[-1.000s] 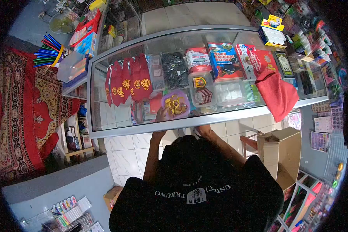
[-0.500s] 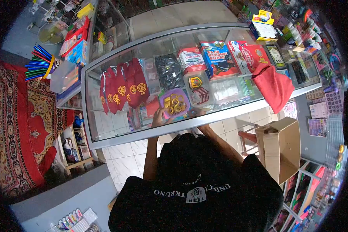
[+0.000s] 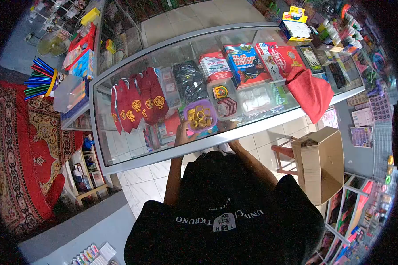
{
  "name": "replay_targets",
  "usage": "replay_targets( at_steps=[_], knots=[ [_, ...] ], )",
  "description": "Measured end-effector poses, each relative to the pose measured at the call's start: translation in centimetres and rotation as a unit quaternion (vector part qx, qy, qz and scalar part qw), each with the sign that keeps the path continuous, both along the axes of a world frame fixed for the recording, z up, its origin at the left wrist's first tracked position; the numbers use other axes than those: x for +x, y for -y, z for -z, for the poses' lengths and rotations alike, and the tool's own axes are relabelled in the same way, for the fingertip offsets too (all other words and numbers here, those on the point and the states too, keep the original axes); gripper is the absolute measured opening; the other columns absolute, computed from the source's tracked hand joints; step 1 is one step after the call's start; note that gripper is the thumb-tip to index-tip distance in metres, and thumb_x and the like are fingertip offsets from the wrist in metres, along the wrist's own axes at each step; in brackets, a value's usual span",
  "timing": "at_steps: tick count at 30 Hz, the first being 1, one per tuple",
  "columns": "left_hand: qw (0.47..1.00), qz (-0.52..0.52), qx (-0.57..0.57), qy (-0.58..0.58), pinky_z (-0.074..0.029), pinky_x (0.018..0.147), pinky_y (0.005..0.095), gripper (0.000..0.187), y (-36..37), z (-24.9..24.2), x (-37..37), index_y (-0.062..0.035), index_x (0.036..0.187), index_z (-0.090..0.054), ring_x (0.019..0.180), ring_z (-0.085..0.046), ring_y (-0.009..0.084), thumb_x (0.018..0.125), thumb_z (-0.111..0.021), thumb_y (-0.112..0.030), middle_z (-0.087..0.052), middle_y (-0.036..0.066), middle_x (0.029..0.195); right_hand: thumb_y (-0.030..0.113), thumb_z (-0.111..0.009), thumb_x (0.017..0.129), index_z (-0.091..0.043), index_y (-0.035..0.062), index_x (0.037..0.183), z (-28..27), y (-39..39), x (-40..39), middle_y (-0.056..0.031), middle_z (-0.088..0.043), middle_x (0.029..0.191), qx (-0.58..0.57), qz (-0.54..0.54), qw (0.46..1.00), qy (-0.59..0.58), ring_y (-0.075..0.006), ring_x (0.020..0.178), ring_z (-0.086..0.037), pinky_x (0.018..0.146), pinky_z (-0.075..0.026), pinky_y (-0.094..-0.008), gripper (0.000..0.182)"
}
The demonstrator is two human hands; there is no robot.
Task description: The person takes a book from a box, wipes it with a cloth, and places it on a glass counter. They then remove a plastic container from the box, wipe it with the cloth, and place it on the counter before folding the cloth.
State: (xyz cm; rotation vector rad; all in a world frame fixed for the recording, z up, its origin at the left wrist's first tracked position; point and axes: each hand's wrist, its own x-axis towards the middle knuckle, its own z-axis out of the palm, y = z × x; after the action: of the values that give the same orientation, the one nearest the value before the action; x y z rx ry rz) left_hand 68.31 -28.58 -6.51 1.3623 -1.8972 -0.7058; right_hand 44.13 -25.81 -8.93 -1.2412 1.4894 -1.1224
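Observation:
A purple plastic tub (image 3: 188, 125) filled with gold-coloured rings or buckles (image 3: 198, 117) sits inside the glass display case. My left hand (image 3: 181, 135) is under the glass top, its fingers closed against the tub's left side. On the other side, my right hand (image 3: 227, 127) is near the tub's lower right corner; its fingers are blurred and partly hidden. Behind the tub are a black plastic-wrapped pack (image 3: 189, 80) and a clear box with badges (image 3: 227, 107). Maroon ties (image 3: 139, 104) with yellow emblems lie to the left.
The case's metal front rim (image 3: 177, 153) crosses above my forearms. Books (image 3: 245, 64) and a tub of white items (image 3: 255, 99) lie inside. A red cloth (image 3: 311, 95) drapes over the right front edge. An open cardboard box (image 3: 311, 170) stands at right, beside a reddish stool (image 3: 285, 152).
The view has shifted slightly, so the case and its contents appear a little further left. Both hands stay beside the purple tub, with little visible movement.

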Motion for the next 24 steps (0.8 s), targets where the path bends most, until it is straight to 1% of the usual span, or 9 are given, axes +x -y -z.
replay_targets(
  at_steps=[4,7,10,14,16,18,20,23,24],
  knots=[
    [0.999,0.015,0.025,-0.016,-0.047,0.087,0.0440,0.076,0.1,-1.3,-0.6,-0.0057,0.130,-0.040,0.112,-0.049,0.0370,0.070,-0.081,-0.027,-0.048,0.022,0.127,0.022,-0.065,0.083,-0.064,-0.0050,0.096,0.4,-0.1,-0.1,-0.0139,-0.066,0.088,0.017,0.001,1.000,0.026,-0.0176,0.078,-0.062,0.068,-0.050,-0.0319,0.030],
    [0.998,0.015,0.065,0.008,-0.041,0.095,0.0463,0.078,0.5,0.3,-0.3,-0.0064,0.132,-0.038,0.118,-0.044,0.0385,0.069,-0.081,-0.025,-0.042,0.023,0.134,0.022,-0.065,0.083,-0.064,-0.0056,0.096,0.4,0.0,-0.3,-0.0139,-0.066,0.087,0.029,0.005,0.999,0.045,-0.0169,0.077,-0.062,0.067,-0.050,-0.0315,0.030],
    [0.999,0.005,0.048,-0.024,-0.036,0.101,0.0476,0.080,0.6,1.2,-0.7,-0.0071,0.133,-0.037,0.122,-0.039,0.0396,0.068,-0.081,-0.025,-0.039,0.022,0.136,0.022,-0.065,0.084,-0.064,-0.0062,0.096,0.2,0.3,-0.5,-0.0139,-0.066,0.087,0.047,0.010,0.996,0.071,-0.0163,0.076,-0.062,0.067,-0.050,-0.0310,0.031],
    [0.999,0.025,0.029,0.002,-0.034,0.102,0.0474,0.081,0.9,1.5,-0.6,-0.0080,0.133,-0.037,0.125,-0.038,0.0392,0.068,-0.081,-0.025,-0.037,0.022,0.138,0.022,-0.065,0.084,-0.064,-0.0069,0.095,0.0,0.4,-0.8,-0.0139,-0.066,0.086,0.065,0.017,0.993,0.093,-0.0155,0.075,-0.062,0.066,-0.050,-0.0303,0.031],
    [0.999,0.027,0.014,0.022,-0.033,0.103,0.0475,0.081,1.0,1.6,-0.6,-0.0085,0.134,-0.037,0.125,-0.037,0.0391,0.068,-0.081,-0.025,-0.037,0.021,0.138,0.023,-0.064,0.085,-0.064,-0.0065,0.096,1.2,0.2,-1.1,-0.0132,-0.066,0.086,0.042,0.016,0.996,0.076,-0.0148,0.075,-0.061,0.065,-0.050,-0.0295,0.031],
    [0.999,0.014,0.033,-0.009,-0.032,0.104,0.0478,0.082,0.9,0.5,-1.0,-0.0094,0.134,-0.036,0.126,-0.036,0.0391,0.067,-0.082,-0.024,-0.037,0.021,0.138,0.024,-0.064,0.086,-0.063,-0.0053,0.097,3.6,-0.1,-1.5,-0.0119,-0.066,0.086,0.004,0.011,0.999,0.044,-0.0139,0.074,-0.060,0.064,-0.049,-0.0281,0.032],
    [0.999,0.017,0.040,-0.027,-0.032,0.104,0.0480,0.080,0.8,-0.2,-1.2,-0.0082,0.134,-0.035,0.126,-0.036,0.0395,0.069,-0.080,-0.021,-0.037,0.021,0.137,0.024,-0.063,0.086,-0.061,-0.0053,0.102,5.8,-0.1,-1.1,-0.0111,-0.066,0.083,-0.022,0.030,0.995,0.091,-0.0141,0.072,-0.060,0.062,-0.049,-0.0281,0.033],
    [0.998,0.046,0.039,-0.028,-0.032,0.105,0.0478,0.076,0.8,-0.7,-1.1,-0.0048,0.134,-0.033,0.126,-0.036,0.0399,0.072,-0.077,-0.016,-0.037,0.022,0.135,0.023,-0.062,0.087,-0.055,-0.0037,0.113,6.5,-0.3,-1.4,-0.0114,-0.066,0.083,-0.122,-0.016,0.992,0.016,-0.0144,0.074,-0.061,0.063,-0.049,-0.0290,0.038],
    [0.998,0.049,0.037,-0.029,-0.032,0.105,0.0475,0.076,0.7,-0.8,-1.0,-0.0046,0.134,-0.033,0.126,-0.036,0.0395,0.072,-0.076,-0.015,-0.036,0.022,0.135,0.022,-0.062,0.087,-0.055,-0.0029,0.115,6.5,-0.4,-1.6,-0.0125,-0.066,0.085,-0.075,-0.022,0.997,-0.011,-0.0152,0.076,-0.062,0.066,-0.050,-0.0299,0.038]
  ],
)
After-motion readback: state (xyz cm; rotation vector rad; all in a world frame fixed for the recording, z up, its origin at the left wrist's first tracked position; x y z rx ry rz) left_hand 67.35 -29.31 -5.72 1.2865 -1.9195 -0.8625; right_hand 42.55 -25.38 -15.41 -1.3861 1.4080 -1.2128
